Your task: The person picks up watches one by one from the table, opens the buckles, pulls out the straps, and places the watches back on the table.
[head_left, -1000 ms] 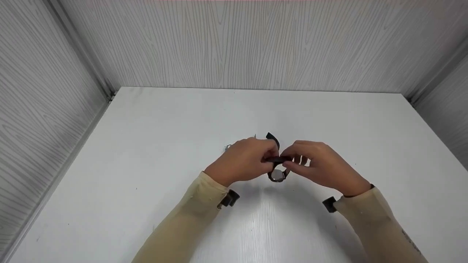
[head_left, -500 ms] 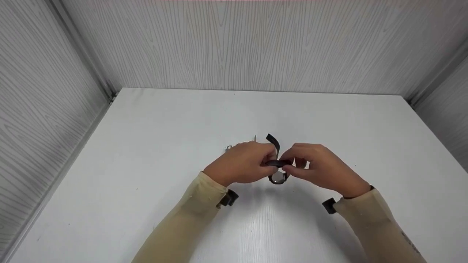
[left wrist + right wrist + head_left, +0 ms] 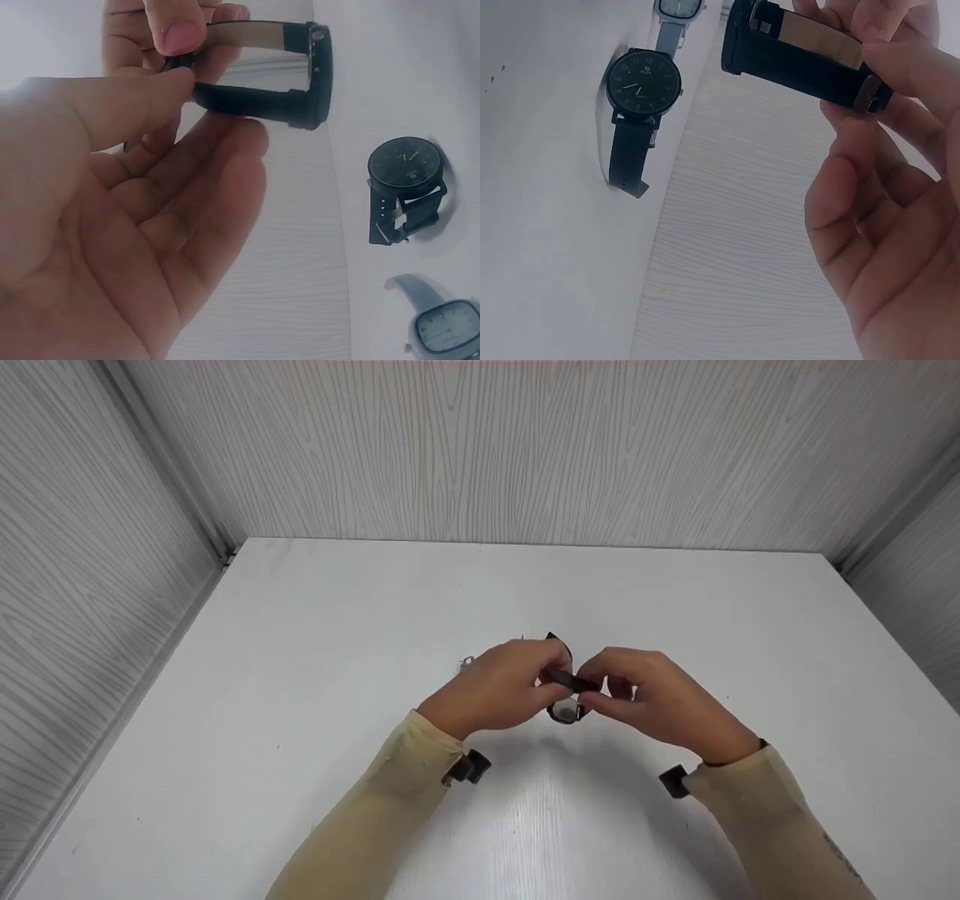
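Both hands pinch the strap of a black wristwatch point(image 3: 568, 710), held above the table. Its case hangs below the fingers, with the strap looped upward from both sides. In the head view my left hand point(image 3: 499, 686) grips the strap from the left, while my right hand point(image 3: 645, 690) holds it between thumb and fingers from the right. The right wrist view shows the strap's tan lining and a buckle point(image 3: 868, 95) close to the right thumb. Finger overlap hides where the strap ends meet. A second black watch point(image 3: 406, 163) with a dark dial lies on the table beyond.
A light blue watch point(image 3: 448, 328) lies beside the dark-dialled one; in the head view the left hand mostly covers it. The white table point(image 3: 337, 607) reaches a pale wood-grain wall point(image 3: 480, 450) behind. Wrist cameras point(image 3: 469, 766) stick out from both sleeves.
The hands have stayed close together at the same place. The watch case has risen slightly, and the strap piece between the fingers has tilted down to the right.
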A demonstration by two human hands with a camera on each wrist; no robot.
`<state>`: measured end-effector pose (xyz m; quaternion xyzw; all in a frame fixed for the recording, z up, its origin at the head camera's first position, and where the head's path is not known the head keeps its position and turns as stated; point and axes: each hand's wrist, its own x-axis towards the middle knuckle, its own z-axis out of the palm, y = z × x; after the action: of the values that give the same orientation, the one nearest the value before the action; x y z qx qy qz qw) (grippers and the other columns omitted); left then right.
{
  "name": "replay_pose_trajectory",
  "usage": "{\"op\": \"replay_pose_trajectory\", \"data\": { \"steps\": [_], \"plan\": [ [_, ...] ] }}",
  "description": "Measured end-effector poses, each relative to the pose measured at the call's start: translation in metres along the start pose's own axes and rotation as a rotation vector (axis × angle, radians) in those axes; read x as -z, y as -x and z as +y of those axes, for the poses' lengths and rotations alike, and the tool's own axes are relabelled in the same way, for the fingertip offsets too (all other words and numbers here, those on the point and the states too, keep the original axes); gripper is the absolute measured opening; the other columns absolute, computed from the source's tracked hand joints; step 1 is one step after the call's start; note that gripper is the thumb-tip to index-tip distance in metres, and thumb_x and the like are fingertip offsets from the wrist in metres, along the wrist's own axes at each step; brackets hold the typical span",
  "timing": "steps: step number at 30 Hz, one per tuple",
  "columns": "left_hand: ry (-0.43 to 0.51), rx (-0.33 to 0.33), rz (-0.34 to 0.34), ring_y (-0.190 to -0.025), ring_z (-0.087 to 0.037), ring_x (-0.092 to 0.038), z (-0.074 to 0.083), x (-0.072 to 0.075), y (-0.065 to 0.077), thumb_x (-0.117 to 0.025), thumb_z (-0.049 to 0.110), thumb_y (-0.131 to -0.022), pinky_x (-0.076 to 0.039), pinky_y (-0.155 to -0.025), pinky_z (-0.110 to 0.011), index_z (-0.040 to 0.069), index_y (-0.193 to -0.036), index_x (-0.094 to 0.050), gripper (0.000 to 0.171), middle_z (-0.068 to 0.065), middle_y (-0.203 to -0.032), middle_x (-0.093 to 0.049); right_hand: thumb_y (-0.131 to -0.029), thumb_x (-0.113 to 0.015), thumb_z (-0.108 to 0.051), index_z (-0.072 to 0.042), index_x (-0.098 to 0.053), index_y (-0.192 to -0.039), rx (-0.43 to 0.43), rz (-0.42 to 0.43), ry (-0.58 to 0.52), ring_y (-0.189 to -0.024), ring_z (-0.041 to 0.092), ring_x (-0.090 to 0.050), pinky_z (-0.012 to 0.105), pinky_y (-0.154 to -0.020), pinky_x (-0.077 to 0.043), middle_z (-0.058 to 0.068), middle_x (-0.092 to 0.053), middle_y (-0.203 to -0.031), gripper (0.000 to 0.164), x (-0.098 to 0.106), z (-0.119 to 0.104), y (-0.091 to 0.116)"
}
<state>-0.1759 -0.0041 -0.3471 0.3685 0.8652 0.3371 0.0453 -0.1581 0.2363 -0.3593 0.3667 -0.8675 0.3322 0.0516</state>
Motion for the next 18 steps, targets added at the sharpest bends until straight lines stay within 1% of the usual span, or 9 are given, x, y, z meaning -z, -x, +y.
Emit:
{"op": "replay_pose_trajectory", "data": {
  "steps": [1,4,8,13,18],
  "plan": [
    [0.004,-0.006,0.005,-0.094,-0.008,-0.061,-0.0004,-0.0001,-0.0004,-0.068,0.02,-0.1,-0.049,-0.082,-0.03,0.015,-0.1,-0.064,0.006,0.01,-0.095,-0.068,-0.094,-0.078,-0.011,-0.025,-0.074,-0.109,0.007,0.008,0.005,-0.072,0.011,-0.054,0.023,-0.063,-0.046,-0.013,-0.07,-0.098,0.02,-0.0004,0.0001,-0.0001],
    [0.017,-0.01,0.017,-0.091,-0.006,-0.063,-0.0017,0.0,-0.0005,-0.069,0.021,-0.1,-0.05,-0.08,-0.029,0.016,-0.101,-0.066,0.006,0.011,-0.094,-0.069,-0.094,-0.077,-0.012,-0.027,-0.074,-0.11,0.019,0.025,0.023,-0.072,0.01,-0.055,0.023,-0.064,-0.047,-0.013,-0.071,-0.099,0.022,-0.0018,0.0007,-0.0006],
    [0.032,-0.003,0.028,-0.084,-0.002,-0.064,-0.0022,0.0007,0.0005,-0.072,0.021,-0.098,-0.05,-0.077,-0.028,0.019,-0.097,-0.066,0.006,0.014,-0.09,-0.071,-0.095,-0.076,-0.013,-0.026,-0.073,-0.11,0.014,0.026,0.045,-0.077,0.008,-0.058,0.024,-0.066,-0.05,-0.012,-0.07,-0.098,0.02,-0.0044,0.0011,-0.0023],
    [0.027,-0.016,0.017,-0.081,-0.004,-0.061,-0.0019,-0.0008,0.0,-0.075,0.021,-0.096,-0.049,-0.075,-0.028,0.02,-0.095,-0.066,0.009,0.012,-0.084,-0.071,-0.095,-0.077,-0.015,-0.025,-0.073,-0.109,-0.005,0.031,0.086,-0.082,0.005,-0.06,0.025,-0.065,-0.052,-0.018,-0.066,-0.099,0.018,-0.0085,0.001,-0.002],
    [0.006,-0.035,0.005,-0.077,-0.005,-0.057,-0.0023,-0.001,-0.0002,-0.075,0.019,-0.096,-0.047,-0.071,-0.025,0.019,-0.095,-0.067,0.009,0.011,-0.079,-0.068,-0.09,-0.082,-0.017,-0.022,-0.074,-0.105,0.02,0.066,0.135,-0.089,0.003,-0.06,0.027,-0.069,-0.053,-0.016,-0.063,-0.102,0.018,-0.0101,0.001,-0.0024]
  ]
}}
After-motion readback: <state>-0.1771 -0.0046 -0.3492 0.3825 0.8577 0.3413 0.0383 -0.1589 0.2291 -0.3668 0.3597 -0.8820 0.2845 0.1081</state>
